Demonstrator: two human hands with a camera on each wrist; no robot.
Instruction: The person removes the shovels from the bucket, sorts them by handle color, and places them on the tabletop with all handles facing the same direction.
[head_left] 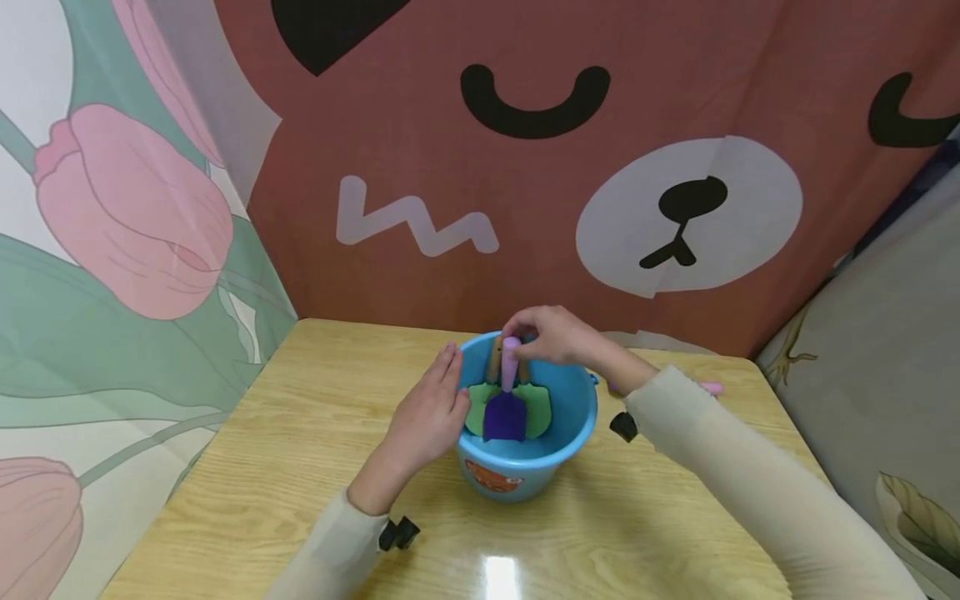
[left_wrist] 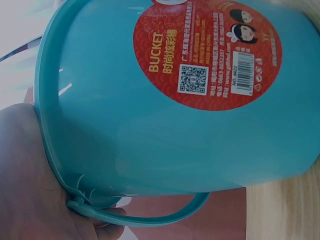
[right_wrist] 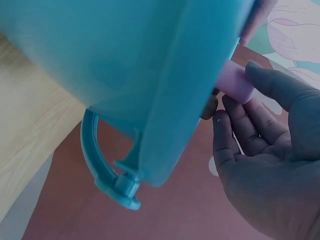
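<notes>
A light blue bucket [head_left: 581, 408] stands on the table, with a red printed label [left_wrist: 205, 55] on its outer wall. My right hand [head_left: 551, 335] pinches the pink handle [right_wrist: 236, 82] of a toy shovel with a purple blade [head_left: 505, 417], at the far side of the bucket. Its blade lies within the bucket, over two green toy tools [head_left: 538, 408] with tan handles [head_left: 494, 358]. At the bucket's left rim rests my left hand [head_left: 423, 408], fingers extended and pointing away from me. Near those fingers the bucket's blue carrying handle [left_wrist: 145, 220] hangs from its hinge.
On the wooden table [head_left: 322, 433], a pink stick-like thing [head_left: 711, 388] lies to the right, partly hidden behind my right forearm. A brown cloth with a bear face [head_left: 420, 275] hangs behind the table. Tulip-print cloth [head_left: 135, 208] covers the left side.
</notes>
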